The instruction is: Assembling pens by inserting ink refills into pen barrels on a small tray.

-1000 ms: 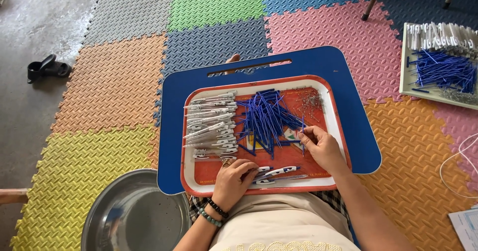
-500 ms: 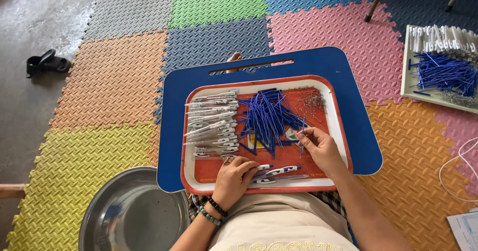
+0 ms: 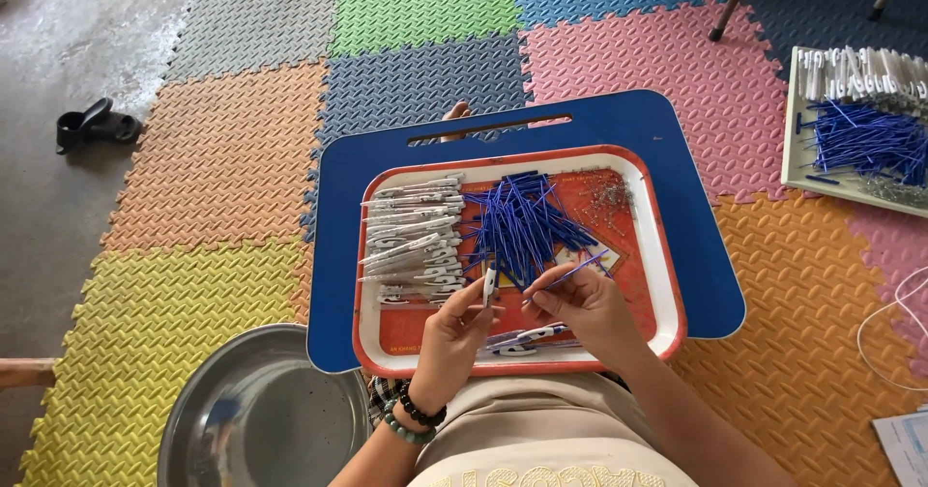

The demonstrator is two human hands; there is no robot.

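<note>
An orange tray with a white rim (image 3: 657, 255) rests on a blue lap desk (image 3: 696, 207) over my legs. On it lie a stack of white pen barrels (image 3: 411, 231), a heap of thin blue refills (image 3: 522, 221) and a small cluster of metal springs (image 3: 611, 193). My left hand (image 3: 454, 332) holds one white pen barrel (image 3: 489, 282) upright near the tray's front. My right hand (image 3: 585, 308) pinches a single blue refill (image 3: 570, 274), its tip close to the barrel. A few assembled pens (image 3: 527, 337) lie under my hands.
A round metal basin (image 3: 256, 415) sits at my lower left. A second tray (image 3: 855, 129) with white barrels and blue refills lies at the right edge. Coloured foam mats cover the floor; a black sandal (image 3: 92, 125) lies on bare concrete at left. A white cord (image 3: 884, 342) trails right.
My left hand has lifted a white barrel off the tray, and my right hand has drawn one blue refill from the heap and brought it toward the barrel.
</note>
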